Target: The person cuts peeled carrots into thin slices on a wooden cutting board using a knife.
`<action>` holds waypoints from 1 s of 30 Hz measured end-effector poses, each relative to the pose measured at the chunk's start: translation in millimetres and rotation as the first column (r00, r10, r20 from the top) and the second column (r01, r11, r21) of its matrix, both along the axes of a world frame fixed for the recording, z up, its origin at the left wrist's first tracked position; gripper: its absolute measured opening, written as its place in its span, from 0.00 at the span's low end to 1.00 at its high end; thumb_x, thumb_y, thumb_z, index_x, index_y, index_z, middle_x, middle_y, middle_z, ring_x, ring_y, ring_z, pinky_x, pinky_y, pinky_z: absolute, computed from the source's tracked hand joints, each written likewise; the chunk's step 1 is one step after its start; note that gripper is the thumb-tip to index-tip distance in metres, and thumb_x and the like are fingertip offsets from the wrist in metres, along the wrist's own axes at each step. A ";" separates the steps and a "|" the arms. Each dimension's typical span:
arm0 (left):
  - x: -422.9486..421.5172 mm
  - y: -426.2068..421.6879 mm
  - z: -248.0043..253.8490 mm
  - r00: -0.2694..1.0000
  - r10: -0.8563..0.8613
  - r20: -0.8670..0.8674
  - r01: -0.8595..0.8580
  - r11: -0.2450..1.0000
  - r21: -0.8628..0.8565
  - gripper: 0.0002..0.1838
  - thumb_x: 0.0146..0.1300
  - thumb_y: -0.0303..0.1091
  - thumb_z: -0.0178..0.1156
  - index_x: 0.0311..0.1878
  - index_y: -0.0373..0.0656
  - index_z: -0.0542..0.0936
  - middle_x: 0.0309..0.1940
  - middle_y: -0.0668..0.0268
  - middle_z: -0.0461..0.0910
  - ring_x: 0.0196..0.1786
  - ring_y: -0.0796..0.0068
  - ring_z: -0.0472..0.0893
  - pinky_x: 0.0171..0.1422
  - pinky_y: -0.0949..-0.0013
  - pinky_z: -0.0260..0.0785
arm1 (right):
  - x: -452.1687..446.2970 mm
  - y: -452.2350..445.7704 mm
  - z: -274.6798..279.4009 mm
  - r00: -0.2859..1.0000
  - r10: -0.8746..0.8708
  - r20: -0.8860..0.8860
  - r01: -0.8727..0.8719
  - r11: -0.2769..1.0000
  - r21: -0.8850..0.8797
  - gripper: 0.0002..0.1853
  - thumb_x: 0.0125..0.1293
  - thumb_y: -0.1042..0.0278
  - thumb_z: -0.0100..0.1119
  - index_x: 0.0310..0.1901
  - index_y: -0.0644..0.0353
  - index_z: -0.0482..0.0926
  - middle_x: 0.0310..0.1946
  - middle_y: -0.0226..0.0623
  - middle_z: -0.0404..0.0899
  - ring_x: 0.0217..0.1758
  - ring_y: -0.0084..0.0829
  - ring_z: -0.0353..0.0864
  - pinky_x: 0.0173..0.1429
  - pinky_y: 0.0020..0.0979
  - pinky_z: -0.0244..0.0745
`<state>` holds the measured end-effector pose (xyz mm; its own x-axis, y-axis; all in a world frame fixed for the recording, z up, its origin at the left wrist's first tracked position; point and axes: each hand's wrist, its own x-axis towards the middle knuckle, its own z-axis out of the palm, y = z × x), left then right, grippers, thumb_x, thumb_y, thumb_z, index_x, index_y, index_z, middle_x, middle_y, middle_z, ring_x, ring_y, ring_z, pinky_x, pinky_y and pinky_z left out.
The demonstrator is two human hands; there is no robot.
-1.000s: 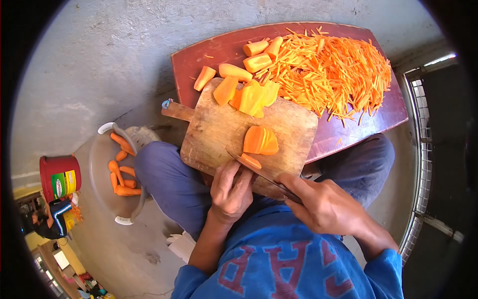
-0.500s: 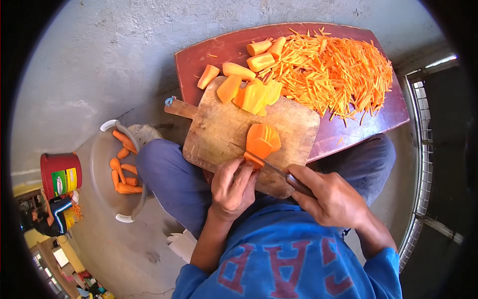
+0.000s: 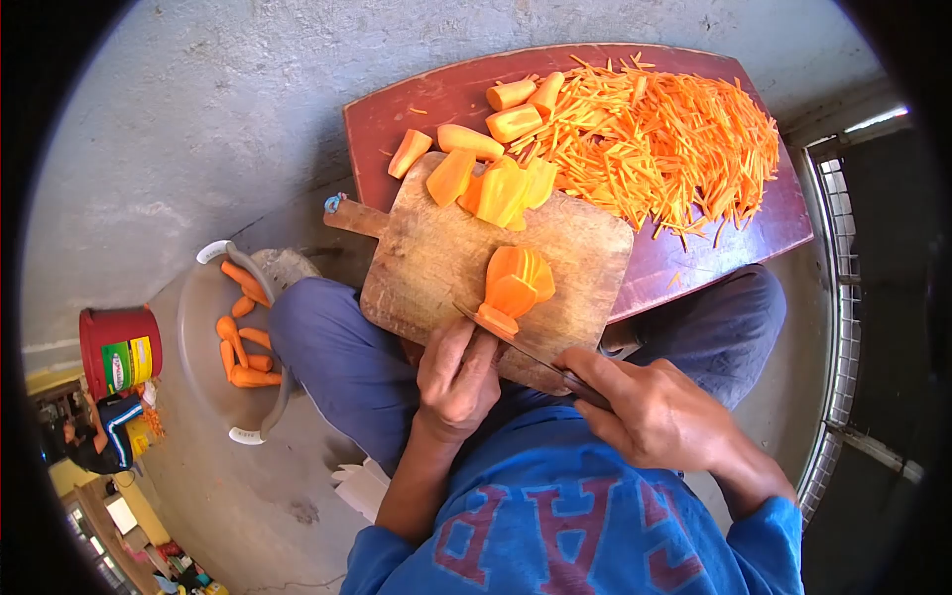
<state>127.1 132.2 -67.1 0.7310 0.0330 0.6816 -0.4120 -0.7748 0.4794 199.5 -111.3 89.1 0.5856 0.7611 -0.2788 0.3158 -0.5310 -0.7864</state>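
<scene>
2 bare hands meet at a knife near the close edge of a wooden cutting board [image 3: 426, 268], seen in the head camera's view. The right hand [image 3: 654, 409] is closed around the handle of the knife [image 3: 531, 352], whose blade slants across the board toward the left. The left hand [image 3: 456, 382] has its fingers bent and drawn together at the blade's near side; whether they pinch a piece of carrot cannot be told, as knife and fingers hide the spot. Just beyond the blade lies a cut carrot piece [image 3: 498, 321], and touching it, fanned out on the board, a group of carrot slices [image 3: 518, 280]. More flat slices [image 3: 503, 194] overlap at the board's far edge.

The board, its handle pointing left, rests partly over a dark red table [image 3: 416, 106]. On the table, 5 peeled carrot chunks [image 3: 514, 122] sit to the left of a broad heap of carrot strips [image 3: 674, 144]. On the floor at left, a grey tub [image 3: 185, 327] holds whole carrots [image 3: 254, 378], with 1 red bucket [image 3: 121, 332] near it. Farther back, 1 other person [image 3: 102, 441] appears in dark clothing with a striped sleeve.
</scene>
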 end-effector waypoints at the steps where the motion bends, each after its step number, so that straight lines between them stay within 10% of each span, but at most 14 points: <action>1: -0.1 0.9 0.0 1.000 0.008 0.000 -0.008 1.000 0.007 0.18 0.60 0.15 0.81 0.55 0.28 0.92 0.56 0.49 0.88 0.49 0.44 0.91 0.52 0.51 0.88 | 1.2 3.6 -2.8 1.000 0.003 0.011 -0.003 1.000 0.016 0.30 0.78 0.70 0.69 0.78 0.62 0.72 0.48 0.59 0.91 0.43 0.65 0.93 0.44 0.57 0.90; 30: -0.4 -11.3 6.4 0.999 0.039 0.010 -0.039 0.999 0.019 0.15 0.64 0.12 0.76 0.54 0.28 0.91 0.54 0.50 0.89 0.50 0.46 0.90 0.55 0.52 0.86 | 19.7 40.3 -60.9 0.992 0.070 0.107 -0.064 0.996 -0.056 0.27 0.79 0.69 0.68 0.74 0.66 0.72 0.40 0.62 0.90 0.42 0.66 0.92 0.45 0.59 0.87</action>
